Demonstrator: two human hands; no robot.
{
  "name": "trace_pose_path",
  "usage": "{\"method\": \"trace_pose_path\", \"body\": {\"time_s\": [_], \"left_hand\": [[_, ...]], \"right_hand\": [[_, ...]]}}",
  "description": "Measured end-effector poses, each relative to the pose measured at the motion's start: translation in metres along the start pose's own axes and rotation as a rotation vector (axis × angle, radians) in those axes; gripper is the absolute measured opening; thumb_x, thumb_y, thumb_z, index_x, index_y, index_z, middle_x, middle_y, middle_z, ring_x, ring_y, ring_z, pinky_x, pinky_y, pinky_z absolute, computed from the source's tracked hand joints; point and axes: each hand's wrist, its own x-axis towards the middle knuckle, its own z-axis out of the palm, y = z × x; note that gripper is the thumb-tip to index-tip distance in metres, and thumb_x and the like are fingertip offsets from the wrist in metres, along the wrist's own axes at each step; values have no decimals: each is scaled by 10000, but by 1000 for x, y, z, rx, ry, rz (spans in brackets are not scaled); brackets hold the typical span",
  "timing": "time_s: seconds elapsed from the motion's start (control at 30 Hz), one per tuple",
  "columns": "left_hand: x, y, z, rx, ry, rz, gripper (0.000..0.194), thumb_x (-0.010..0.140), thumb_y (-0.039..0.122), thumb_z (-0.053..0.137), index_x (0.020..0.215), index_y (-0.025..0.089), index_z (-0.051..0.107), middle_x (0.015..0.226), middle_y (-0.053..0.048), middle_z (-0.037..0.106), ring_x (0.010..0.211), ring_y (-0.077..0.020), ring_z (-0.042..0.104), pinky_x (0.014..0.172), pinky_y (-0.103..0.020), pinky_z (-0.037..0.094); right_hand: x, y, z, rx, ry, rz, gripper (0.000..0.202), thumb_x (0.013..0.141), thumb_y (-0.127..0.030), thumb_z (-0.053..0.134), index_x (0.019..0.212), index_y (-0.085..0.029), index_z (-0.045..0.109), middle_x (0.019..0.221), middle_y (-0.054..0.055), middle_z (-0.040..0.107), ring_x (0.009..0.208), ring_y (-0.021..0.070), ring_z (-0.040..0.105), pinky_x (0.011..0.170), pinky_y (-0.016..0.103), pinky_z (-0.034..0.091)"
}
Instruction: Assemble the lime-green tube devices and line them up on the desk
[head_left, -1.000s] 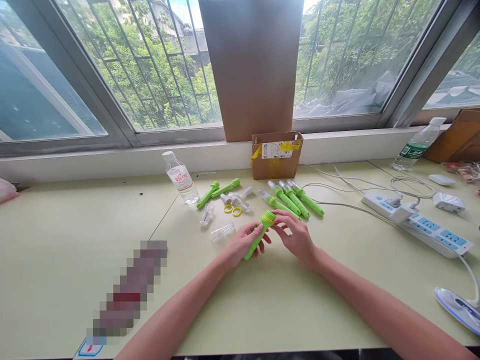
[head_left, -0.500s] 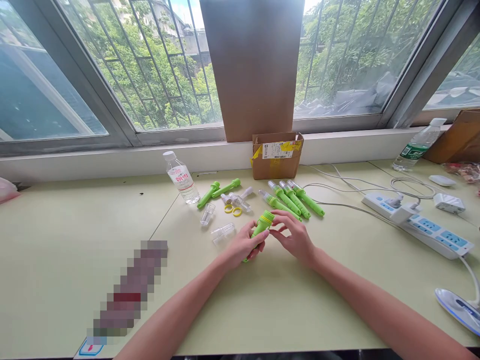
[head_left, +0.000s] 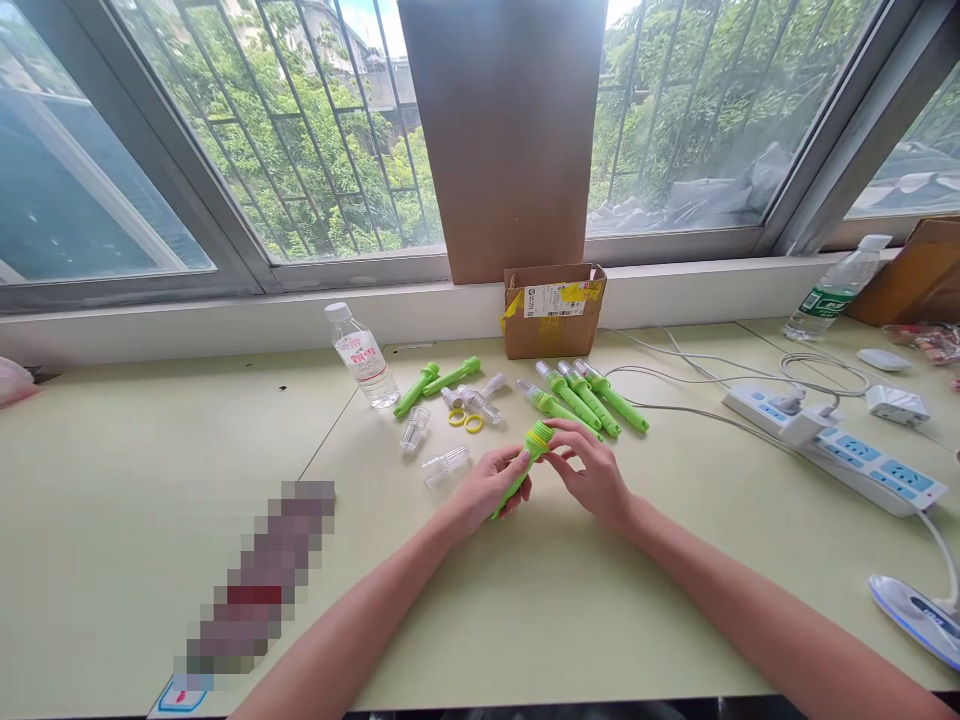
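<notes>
I had a green plastic tube (head_left: 539, 431) in my left hand (head_left: 487, 487), over the table (head_left: 600, 620), in front of the small cardboard box (head_left: 551, 337) and a little to its left. My left hand was wrapped round the tube, with the thumb on top. The fat end with ridges pointed up toward the box. A yellow ring (head_left: 536, 442) went round the tube near that end. My right hand (head_left: 592, 477) was at the fat end too, with its fingers bent. The fingertips were right by the ring, but I could not tell if they pinched it.

Four green tubes with clear tips (head_left: 598, 405) lay side by side in front of the box, a bit to its right. Two plain green tubes (head_left: 418, 390) lay to the left of the box. Clear plastic pieces (head_left: 445, 465) lay in front of the box, off to its left, and so did two loose yellow rings (head_left: 466, 424). A water bottle (head_left: 366, 360) stood further left of the box. A white power strip with blue sockets (head_left: 857, 448) lay to the right of the box.
</notes>
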Motion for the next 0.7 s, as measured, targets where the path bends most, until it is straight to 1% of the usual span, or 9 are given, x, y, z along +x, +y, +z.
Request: {"method": "trace_pose_path", "body": {"time_s": [0.1, 0.17, 0.23, 0.3, 0.43, 0.53, 0.6, 0.7], "left_hand": [[-1, -2, 0, -5, 25, -18, 442, 800, 589, 543, 999, 201, 471, 559, 68, 513, 359, -47, 365, 337, -163, 258], [-1, -2, 1, -6, 45, -22, 436, 764, 549, 611, 983, 221, 425, 575, 78, 536, 351, -48, 382, 336, -159, 260], [-1, -2, 1, -15, 50, -17, 421, 748, 518, 640, 941, 225, 408, 615, 65, 577, 355, -52, 416, 337, -162, 273], [0, -2, 2, -35, 55, -10, 400, 750, 505, 642, 894, 218, 405, 683, 29, 627, 376, -63, 463, 337, -169, 291], [1, -2, 0, -76, 67, -6, 393, 754, 513, 643, 869, 193, 446, 774, -40, 671, 455, -92, 540, 373, -193, 365], [1, -1, -1, -76, 42, -2, 432, 773, 559, 602, 924, 164, 515, 790, -67, 666, 488, -99, 553, 402, -203, 393], [1, 0, -2, -72, 36, 0, 466, 790, 587, 560, 963, 154, 541, 776, -61, 650, 483, -90, 538, 399, -197, 379], [1, 0, -2, -53, 37, -25, 472, 809, 605, 510, 960, 159, 547, 711, -21, 611, 428, -60, 467, 366, -179, 308]], "right_hand": [[-2, 2, 1, -4, -10, 23, 95, 892, -190, 538, 971, -225, 578, 1140, 87, 626, 832, 160, 670, 576, 286, 620], [-2, 3, 1, -6, -12, 29, 94, 891, -188, 539, 969, -225, 577, 1144, 89, 624, 852, 164, 669, 580, 288, 623], [-2, 3, 1, -5, -13, 30, 96, 890, -180, 540, 967, -225, 577, 1143, 87, 622, 848, 161, 669, 581, 288, 623], [-2, 4, 1, -10, -13, 30, 98, 889, -173, 538, 962, -225, 578, 1137, 83, 623, 830, 157, 670, 583, 290, 622], [-4, 5, 1, -12, -16, 33, 100, 888, -170, 537, 963, -223, 578, 1130, 83, 624, 769, 145, 667, 577, 293, 618], [-4, 6, 1, -15, -16, 32, 109, 891, -176, 533, 977, -230, 576, 1132, 82, 623, 812, 158, 670, 599, 303, 624], [-4, 7, 1, -19, -9, 29, 109, 892, -179, 534, 976, -233, 578, 1124, 80, 624, 848, 167, 670, 610, 305, 626], [-3, 8, 1, -29, 8, 26, 86, 892, -196, 543, 957, -232, 585, 1063, 72, 633, 811, 163, 668, 590, 300, 624]]}}
